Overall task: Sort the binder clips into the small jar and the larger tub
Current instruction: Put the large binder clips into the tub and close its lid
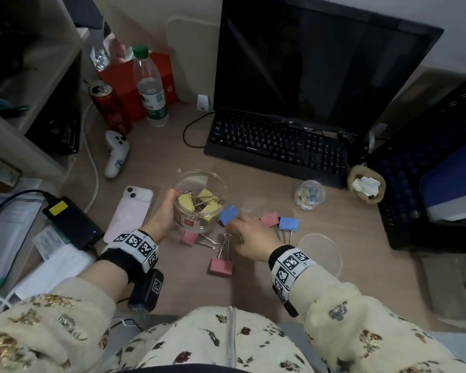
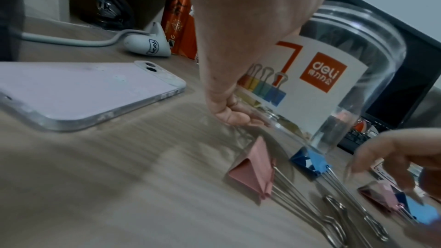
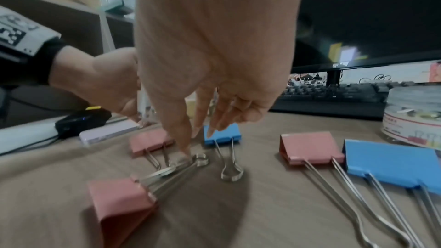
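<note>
My left hand (image 1: 167,208) grips the larger clear tub (image 1: 199,184), which stands on the desk and holds several yellow binder clips (image 1: 186,201). My right hand (image 1: 242,227) hovers low over loose clips, fingers pointing down and holding nothing. In the right wrist view its thumb tip (image 3: 186,148) touches the wire handles of a pink clip (image 3: 119,201), and a blue clip (image 3: 224,133) lies under the fingers. Another pink clip (image 1: 270,219) and blue clip (image 1: 289,223) lie to the right, and a third pink clip (image 1: 190,238) by the tub. The small jar (image 1: 309,194) stands farther right.
A pink phone (image 1: 129,214) lies left of the tub, with a black charger (image 1: 70,219) beyond it. A keyboard (image 1: 277,146) and monitor (image 1: 320,57) fill the back. A clear lid (image 1: 319,254) lies at the right; a can (image 1: 108,103) and bottle (image 1: 151,87) stand back left.
</note>
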Motion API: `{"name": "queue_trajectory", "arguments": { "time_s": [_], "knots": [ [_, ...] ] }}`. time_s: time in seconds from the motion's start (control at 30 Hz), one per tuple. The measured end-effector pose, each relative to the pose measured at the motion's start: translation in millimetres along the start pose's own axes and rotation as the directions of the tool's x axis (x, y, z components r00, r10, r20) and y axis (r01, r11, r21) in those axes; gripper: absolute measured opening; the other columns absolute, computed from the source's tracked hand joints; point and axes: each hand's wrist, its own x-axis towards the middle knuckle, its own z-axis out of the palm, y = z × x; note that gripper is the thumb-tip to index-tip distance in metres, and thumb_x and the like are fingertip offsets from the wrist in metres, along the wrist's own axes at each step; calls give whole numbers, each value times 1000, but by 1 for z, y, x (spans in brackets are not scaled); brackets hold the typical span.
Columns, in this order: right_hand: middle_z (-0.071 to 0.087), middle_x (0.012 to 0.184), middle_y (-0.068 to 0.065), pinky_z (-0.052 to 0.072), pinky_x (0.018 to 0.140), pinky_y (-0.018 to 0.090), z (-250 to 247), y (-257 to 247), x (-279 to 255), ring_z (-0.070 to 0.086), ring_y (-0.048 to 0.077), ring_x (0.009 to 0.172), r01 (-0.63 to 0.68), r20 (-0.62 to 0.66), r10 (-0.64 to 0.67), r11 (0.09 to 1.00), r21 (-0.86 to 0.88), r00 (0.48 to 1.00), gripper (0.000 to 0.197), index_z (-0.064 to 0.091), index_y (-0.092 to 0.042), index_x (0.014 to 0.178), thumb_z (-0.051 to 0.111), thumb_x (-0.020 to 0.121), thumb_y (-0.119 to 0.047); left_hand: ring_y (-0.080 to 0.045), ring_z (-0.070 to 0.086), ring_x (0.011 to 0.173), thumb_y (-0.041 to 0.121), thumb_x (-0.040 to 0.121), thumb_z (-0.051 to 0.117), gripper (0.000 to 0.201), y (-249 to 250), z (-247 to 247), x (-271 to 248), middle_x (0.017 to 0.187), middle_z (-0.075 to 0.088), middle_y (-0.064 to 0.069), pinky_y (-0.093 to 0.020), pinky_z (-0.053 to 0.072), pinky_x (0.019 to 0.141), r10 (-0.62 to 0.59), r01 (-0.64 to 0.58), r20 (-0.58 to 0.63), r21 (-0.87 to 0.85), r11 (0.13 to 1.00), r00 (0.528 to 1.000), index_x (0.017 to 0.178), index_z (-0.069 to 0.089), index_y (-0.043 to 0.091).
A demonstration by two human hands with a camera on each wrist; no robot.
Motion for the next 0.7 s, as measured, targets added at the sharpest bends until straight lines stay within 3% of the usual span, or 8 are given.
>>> {"name": "queue_trajectory", "arguments": {
  "time_s": [0.07,0.13,0.23,0.37,0.47,0.6,0.7],
  "knots": [
    [45,134,-1,37,100,37,9,1,0,39,21,124,61,66,-59,998,-33,996,55,51,-27,128,62,77,-9,0,58,45,24,106,19,48,1,0,-5,45,62,9,-16,40,45,-12,12,5,2,1000,1000,77,56,17],
    [44,134,-1,37,99,38,16,1,0,39,21,123,77,78,-70,992,-96,994,54,51,-28,128,65,77,-14,-4,60,51,25,105,19,48,0,-1,-7,48,64,9,-19,40,48,-17,17,10,27,1000,1000,80,59,17],
    [46,127,1,36,95,37,18,2,0,41,24,118,89,38,-84,977,-192,996,43,55,-20,120,65,78,-17,2,56,42,22,106,19,48,0,-2,-10,45,62,10,-12,39,39,-18,18,-10,37,999,1000,79,59,17],
    [49,124,2,32,91,34,15,3,-2,41,26,116,102,4,-107,935,-339,994,41,58,-16,117,60,77,-10,-3,60,56,25,105,21,47,3,-1,-15,54,68,11,-16,43,49,-30,29,10,45,999,1000,83,62,18],
    [56,118,1,29,79,31,12,5,-4,46,26,112,70,-7,-78,931,-359,997,33,62,-17,110,54,80,-7,1,60,48,24,105,20,47,4,2,-15,50,66,11,-13,42,44,-27,26,9,56,998,1000,82,60,17],
    [66,108,3,48,75,33,-1,11,-4,61,28,99,11,92,15,960,-279,996,32,66,-23,108,54,84,-8,3,56,39,21,106,20,47,11,9,-23,44,62,10,-9,38,39,-23,21,33,65,998,999,78,57,15],
    [67,106,4,51,76,34,-14,11,-9,62,28,97,15,182,25,976,-217,983,25,69,-23,108,62,85,-17,3,52,35,19,106,20,48,16,15,-28,40,59,8,-9,35,36,-14,10,53,63,998,999,74,56,14]
  ]
}}
